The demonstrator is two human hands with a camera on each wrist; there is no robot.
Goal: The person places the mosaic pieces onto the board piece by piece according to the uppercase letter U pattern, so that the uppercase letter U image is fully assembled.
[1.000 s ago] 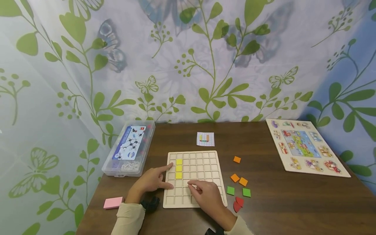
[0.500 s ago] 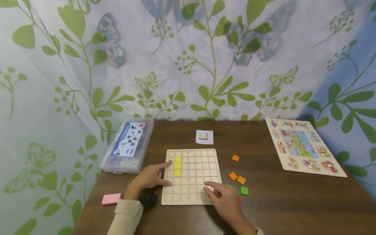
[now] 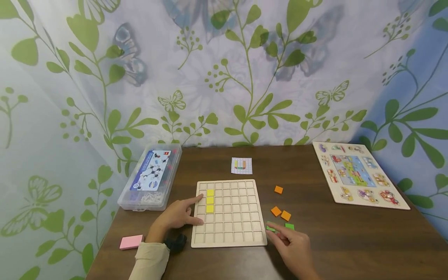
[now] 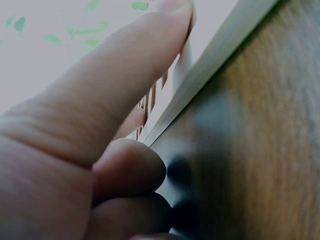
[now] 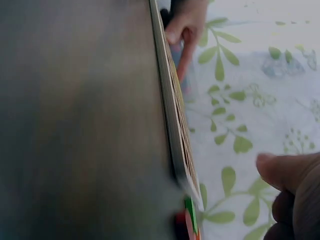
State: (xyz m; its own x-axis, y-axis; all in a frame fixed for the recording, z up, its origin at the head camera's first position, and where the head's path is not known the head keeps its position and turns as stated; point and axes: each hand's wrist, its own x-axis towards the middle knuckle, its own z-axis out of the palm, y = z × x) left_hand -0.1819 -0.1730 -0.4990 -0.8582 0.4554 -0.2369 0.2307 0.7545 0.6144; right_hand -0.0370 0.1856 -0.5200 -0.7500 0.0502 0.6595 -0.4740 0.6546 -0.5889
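On the left, a flat pink block lies near on the brown table. Farther back is a clear plastic box, with small white bits at its near end and some red showing along its right side. Next, the left hand touches the left edge of the wooden grid board, thumb and pointer finger straight and wide apart, without gripping it. The board lies near the middle. Three yellow square tiles sit in a row in its second column from the left. A paper pattern card lies beyond. To the right are three orange tiles. The right hand has its thumb and pointer a little apart over one green tile; I see nothing held. A second green tile is just beside. Far right is a wooden picture puzzle.
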